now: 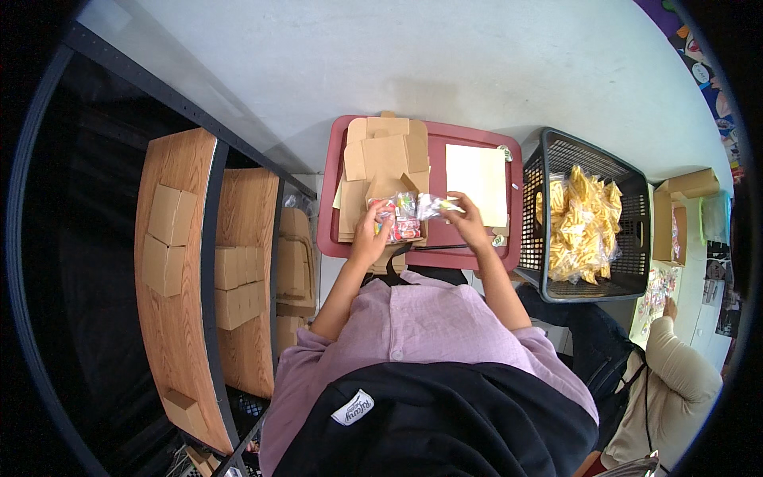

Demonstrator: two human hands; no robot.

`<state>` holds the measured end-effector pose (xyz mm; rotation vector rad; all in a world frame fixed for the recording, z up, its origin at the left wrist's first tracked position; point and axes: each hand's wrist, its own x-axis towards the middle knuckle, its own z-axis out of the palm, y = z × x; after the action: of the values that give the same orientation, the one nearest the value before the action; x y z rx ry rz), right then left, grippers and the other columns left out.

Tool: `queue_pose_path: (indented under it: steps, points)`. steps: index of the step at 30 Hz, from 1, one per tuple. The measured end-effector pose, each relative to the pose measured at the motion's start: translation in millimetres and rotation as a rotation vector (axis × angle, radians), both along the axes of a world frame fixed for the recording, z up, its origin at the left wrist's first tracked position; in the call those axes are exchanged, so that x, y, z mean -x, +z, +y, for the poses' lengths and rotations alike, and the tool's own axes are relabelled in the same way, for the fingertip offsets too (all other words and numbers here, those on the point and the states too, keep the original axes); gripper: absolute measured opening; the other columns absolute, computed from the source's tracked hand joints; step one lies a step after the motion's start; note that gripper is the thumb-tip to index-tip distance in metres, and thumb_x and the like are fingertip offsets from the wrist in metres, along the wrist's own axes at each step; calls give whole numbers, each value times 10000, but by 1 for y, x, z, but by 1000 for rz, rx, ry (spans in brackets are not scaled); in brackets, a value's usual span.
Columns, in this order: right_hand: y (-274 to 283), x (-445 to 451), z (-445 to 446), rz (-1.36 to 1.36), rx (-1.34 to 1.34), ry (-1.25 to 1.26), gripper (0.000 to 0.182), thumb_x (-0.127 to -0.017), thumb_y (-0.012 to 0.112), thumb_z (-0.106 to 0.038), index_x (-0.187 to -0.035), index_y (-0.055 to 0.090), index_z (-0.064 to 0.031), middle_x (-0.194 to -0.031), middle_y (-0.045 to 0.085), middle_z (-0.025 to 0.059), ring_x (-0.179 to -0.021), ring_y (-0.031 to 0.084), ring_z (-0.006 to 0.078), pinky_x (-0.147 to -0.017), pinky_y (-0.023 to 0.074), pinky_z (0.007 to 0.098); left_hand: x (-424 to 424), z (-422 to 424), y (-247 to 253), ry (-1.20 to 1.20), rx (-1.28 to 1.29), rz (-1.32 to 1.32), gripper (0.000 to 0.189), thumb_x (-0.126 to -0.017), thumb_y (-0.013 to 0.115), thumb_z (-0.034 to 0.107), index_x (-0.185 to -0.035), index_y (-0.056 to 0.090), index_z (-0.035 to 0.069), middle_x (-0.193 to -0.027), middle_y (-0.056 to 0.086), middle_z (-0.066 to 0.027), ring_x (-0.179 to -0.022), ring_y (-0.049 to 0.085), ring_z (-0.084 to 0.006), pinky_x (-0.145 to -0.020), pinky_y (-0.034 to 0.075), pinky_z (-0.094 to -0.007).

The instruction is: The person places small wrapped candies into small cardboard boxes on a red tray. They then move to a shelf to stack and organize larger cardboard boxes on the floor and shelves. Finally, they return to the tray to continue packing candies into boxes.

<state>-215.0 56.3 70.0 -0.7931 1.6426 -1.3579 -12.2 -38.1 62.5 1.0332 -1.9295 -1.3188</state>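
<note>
An open cardboard box (388, 185) lies before me on a maroon tabletop (437, 170), with several small candy-like packets (409, 228) in clear and red wrapping inside. My left hand (373, 234) is at the box's left side, its fingers over the packets; whether they grip a packet or only rest there cannot be told. Between the fingertips of my right hand (468, 223) is a clear plastic packet (434, 207), held just above the box's right edge. Its contents are blurred, partly whitish and yellow-green.
Flattened cardboard boxes (381, 156) lie under and behind the open box. Pale yellow paper (477, 179) is to the right. Beyond stands a black plastic basket (596, 293) of bagged yellow pieces (581, 229). A wood-grain shelf (173, 352) bears boxes at left. Another person's sleeve (679, 364) shows far right.
</note>
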Motion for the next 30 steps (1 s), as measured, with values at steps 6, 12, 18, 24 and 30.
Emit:
queue_pose_path:
  steps: [6, 12, 18, 24, 30]
  points:
    - [-16, -36, -23, 207, -21, 201, 258, -745, 620, -87, -980, 541, -18, -756, 560, 29, -674, 519, 55, -558, 418, 200, 7, 6, -19, -34, -165, 29, 286, -746, 582, 192, -988, 538, 46, -817, 604, -90, -737, 561, -201, -661, 422, -330]
    - [-4, -37, -27, 911, 18, 381, 150, -719, 587, -178, -824, 635, -81, -716, 586, 75, -700, 512, 223, -648, 379, 347, -6, 3, -12, -9, 114, -402, 293, -712, 595, 179, -983, 558, 75, -763, 609, -42, -737, 537, -210, -708, 343, -359]
    - [-8, -30, -29, 1150, -4, 492, 137, -698, 586, -196, -790, 642, -112, -822, 547, 54, -811, 456, 231, -693, 351, 348, 2, 9, 11, -91, 331, -506, 316, -671, 618, 182, -978, 568, 122, -829, 559, -30, -843, 468, -205, -718, 299, -355]
    - [-9, -31, -22, 1171, -6, 505, 183, -665, 605, -192, -826, 638, -110, -908, 468, 72, -851, 414, 247, -730, 351, 348, 1, 11, 9, -111, 339, -595, 345, -648, 644, 199, -985, 576, 159, -983, 445, -45, -951, 382, -227, -756, 285, -364]
    - [1, -28, -20, 1021, 23, 387, 425, -617, 640, -153, -1019, 539, -60, -1011, 458, 113, -922, 420, 286, -783, 366, 377, 2, 9, 11, -49, 324, -566, 449, -656, 647, 209, -1082, 520, 150, -1042, 414, -89, -983, 361, -258, -811, 277, -389]
